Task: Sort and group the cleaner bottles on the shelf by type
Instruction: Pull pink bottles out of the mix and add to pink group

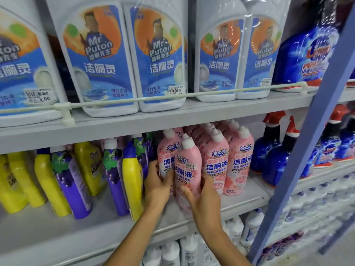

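On the middle shelf [57, 233] stands a group of pink cleaner bottles with white caps [238, 162]. The front pink bottle [187, 166] is tilted slightly and held between both my hands. My left hand [157, 185] presses its left side and touches the pink bottle behind it [166, 158]. My right hand [199, 194] wraps its lower right side. Left of the pink group, yellow bottles [46, 181] and purple grape-label bottles [75, 181] stand mixed together, several of them leaning.
Large white Mr Puton jugs [99, 60] fill the upper shelf behind a white rail [153, 96]. Blue spray bottles with red triggers [276, 150] stand to the right. A blue shelf post [307, 150] runs diagonally at right. White bottles [188, 250] sit on the lower shelf.
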Available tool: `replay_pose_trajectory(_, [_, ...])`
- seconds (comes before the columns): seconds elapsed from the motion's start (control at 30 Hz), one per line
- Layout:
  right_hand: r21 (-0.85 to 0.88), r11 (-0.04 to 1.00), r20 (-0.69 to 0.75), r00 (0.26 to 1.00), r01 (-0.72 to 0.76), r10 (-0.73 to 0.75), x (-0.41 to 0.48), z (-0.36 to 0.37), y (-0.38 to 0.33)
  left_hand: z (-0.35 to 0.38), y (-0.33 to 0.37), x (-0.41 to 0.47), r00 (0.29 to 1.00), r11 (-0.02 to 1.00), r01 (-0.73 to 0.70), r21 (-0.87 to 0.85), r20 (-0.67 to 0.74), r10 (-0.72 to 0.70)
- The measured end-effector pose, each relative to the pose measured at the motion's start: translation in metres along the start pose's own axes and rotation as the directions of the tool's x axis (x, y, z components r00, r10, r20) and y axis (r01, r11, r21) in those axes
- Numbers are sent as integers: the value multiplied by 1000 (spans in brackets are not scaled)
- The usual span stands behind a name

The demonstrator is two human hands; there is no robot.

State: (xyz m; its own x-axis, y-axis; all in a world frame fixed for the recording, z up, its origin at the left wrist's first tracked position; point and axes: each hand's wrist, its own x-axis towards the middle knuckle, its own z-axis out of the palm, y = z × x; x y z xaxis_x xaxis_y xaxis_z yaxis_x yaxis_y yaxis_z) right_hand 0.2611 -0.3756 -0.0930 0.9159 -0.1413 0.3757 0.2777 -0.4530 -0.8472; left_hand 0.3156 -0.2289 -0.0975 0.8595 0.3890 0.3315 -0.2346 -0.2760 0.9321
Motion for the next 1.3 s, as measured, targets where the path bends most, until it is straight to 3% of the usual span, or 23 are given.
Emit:
replay_pose_trajectory(0.1, [-86, 996, -53, 998, 21, -26, 1, 3, -4, 3, 2, -2, 995, 998, -52, 38, -88, 55])
replay_pose_trajectory(0.23, [-188, 980, -55, 995, 71, -82, 6, 12, -6, 7, -2, 15, 1000, 1000, -7, -11, -9, 7])
replay_pose_trajectory(0.33, [-271, 963, -10, 1000, 6, -9, 15, 21, -10, 11, -9, 26, 1000, 999, 21, -39, 16, -20])
replay_pose_trajectory(0.57, [-159, 968, -91, 979, -195, 182, 33, 43, -22, 17, -5, 32, 997, 987, 76, -144, 18, -74])
replay_pose_trajectory(0.7, [-450, 886, 8, 992, -111, 129, 40, 34, -33, 17, -1, 34, 996, 982, 88, -169, 41, -82])
replay_pose_trajectory(0.77, [-499, 859, -4, 991, -118, 133, 43, 32, -32, 18, -2, 34, 995, 982, 95, -161, 53, -87])
replay_pose_trajectory(1.03, [-213, 965, -109, 985, -152, 131, 26, 57, -35, 23, -4, 28, 986, 978, 159, -132, 79, -150])
replay_pose_trajectory(1.3, [-133, 973, -184, 969, -188, 162, 28, 61, -29, 31, -1, 26, 958, 948, 259, -185, 174, -228])
